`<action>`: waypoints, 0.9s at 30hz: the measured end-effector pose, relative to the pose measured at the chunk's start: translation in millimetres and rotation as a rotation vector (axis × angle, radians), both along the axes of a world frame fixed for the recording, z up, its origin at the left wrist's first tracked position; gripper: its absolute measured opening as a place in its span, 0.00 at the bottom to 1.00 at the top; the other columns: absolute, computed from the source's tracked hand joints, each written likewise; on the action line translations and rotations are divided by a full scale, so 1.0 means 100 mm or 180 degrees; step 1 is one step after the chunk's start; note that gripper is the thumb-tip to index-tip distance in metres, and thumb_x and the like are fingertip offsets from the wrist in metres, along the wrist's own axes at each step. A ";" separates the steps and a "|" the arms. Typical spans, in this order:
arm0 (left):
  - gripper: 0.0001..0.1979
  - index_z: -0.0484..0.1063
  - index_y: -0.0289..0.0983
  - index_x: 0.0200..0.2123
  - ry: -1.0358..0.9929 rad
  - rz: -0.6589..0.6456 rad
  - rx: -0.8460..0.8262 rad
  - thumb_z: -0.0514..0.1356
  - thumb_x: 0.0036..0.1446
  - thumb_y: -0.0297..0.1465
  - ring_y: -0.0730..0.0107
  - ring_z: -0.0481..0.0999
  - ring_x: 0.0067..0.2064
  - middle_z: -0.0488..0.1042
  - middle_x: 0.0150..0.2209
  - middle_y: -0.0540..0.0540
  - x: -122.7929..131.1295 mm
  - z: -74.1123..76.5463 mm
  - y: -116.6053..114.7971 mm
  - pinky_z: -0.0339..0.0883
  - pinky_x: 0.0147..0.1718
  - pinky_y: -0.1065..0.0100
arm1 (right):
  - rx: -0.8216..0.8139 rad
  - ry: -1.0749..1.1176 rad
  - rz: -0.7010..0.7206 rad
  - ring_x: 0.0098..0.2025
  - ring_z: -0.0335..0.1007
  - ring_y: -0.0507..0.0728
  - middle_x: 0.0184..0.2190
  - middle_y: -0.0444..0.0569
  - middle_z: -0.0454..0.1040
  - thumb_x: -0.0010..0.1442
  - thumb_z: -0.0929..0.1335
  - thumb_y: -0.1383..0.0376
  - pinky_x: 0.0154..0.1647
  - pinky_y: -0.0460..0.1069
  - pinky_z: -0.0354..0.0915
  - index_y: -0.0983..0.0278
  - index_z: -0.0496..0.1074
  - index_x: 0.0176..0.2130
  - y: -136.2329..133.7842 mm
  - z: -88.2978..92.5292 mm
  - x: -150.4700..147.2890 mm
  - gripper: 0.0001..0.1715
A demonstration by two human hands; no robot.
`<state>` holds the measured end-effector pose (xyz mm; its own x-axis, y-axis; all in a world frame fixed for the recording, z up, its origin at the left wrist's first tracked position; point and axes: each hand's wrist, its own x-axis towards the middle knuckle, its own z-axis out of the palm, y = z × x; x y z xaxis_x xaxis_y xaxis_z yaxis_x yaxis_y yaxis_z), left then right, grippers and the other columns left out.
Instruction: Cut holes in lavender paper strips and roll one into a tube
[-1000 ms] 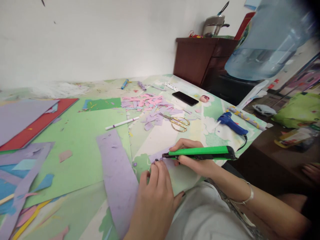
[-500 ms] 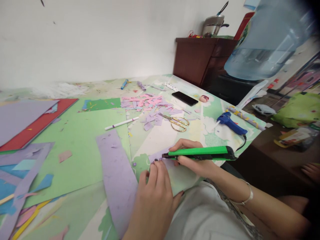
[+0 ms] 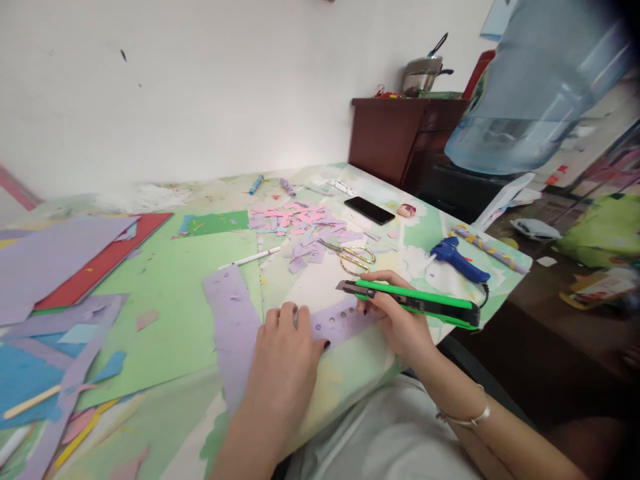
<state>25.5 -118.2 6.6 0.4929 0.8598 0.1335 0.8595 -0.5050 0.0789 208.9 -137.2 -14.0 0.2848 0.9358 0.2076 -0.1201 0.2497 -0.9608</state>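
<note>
A green utility knife (image 3: 415,300) is gripped in my right hand (image 3: 400,323), its blade pointing left and raised over a purple paper strip (image 3: 345,327). That strip has a row of small round holes or marks. My left hand (image 3: 285,357) is on the strip's left end, fingers bent at its upper edge and thumb at its lower edge. The fingers' undersides are hidden. Just left lies a wider purple paper piece (image 3: 233,333), partly covered by my left hand. Gold-handled scissors (image 3: 355,259) rest beyond the knife.
Pink and purple paper scraps (image 3: 300,223) lie behind the scissors, near a black phone (image 3: 369,210). A blue glue gun (image 3: 460,260) and a decorated paper tube (image 3: 493,249) sit at the right edge. Green paper (image 3: 185,320) and a red sheet (image 3: 103,267) spread leftward.
My right hand has lifted the knife tip away from the strip and shifted right. My left hand has moved left, exposing more of the strip and its row of holes or marks.
</note>
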 end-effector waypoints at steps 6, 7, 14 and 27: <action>0.11 0.68 0.31 0.41 -0.0180 0.0335 -0.0681 0.58 0.54 0.31 0.55 0.66 0.43 0.70 0.38 0.40 0.03 0.06 0.02 0.61 0.41 0.57 | 0.0013 0.0159 -0.0103 0.26 0.69 0.53 0.23 0.44 0.72 0.57 0.65 0.65 0.30 0.48 0.60 0.63 0.69 0.41 0.00 0.00 0.01 0.10; 0.10 0.68 0.32 0.39 -0.0223 0.0324 -0.0696 0.58 0.54 0.30 0.56 0.66 0.43 0.69 0.38 0.40 0.02 0.06 0.02 0.61 0.41 0.58 | 0.0011 0.0161 -0.0133 0.26 0.69 0.53 0.23 0.44 0.72 0.56 0.65 0.65 0.30 0.48 0.61 0.63 0.69 0.41 0.00 0.00 0.01 0.10; 0.11 0.66 0.35 0.41 -0.0326 0.0010 -0.0366 0.58 0.53 0.29 0.58 0.64 0.45 0.67 0.44 0.41 0.00 0.03 0.02 0.61 0.41 0.60 | 0.0106 0.0322 -0.0144 0.24 0.66 0.51 0.22 0.42 0.69 0.55 0.65 0.67 0.27 0.47 0.61 0.63 0.69 0.39 0.01 0.01 -0.01 0.09; 0.12 0.66 0.35 0.39 -0.0285 -0.0109 -0.0378 0.60 0.51 0.34 0.55 0.63 0.47 0.66 0.43 0.41 0.01 0.04 -0.01 0.60 0.42 0.58 | -0.0046 0.0389 -0.0158 0.22 0.65 0.51 0.21 0.43 0.70 0.54 0.65 0.66 0.24 0.46 0.58 0.64 0.70 0.39 0.00 0.02 -0.01 0.10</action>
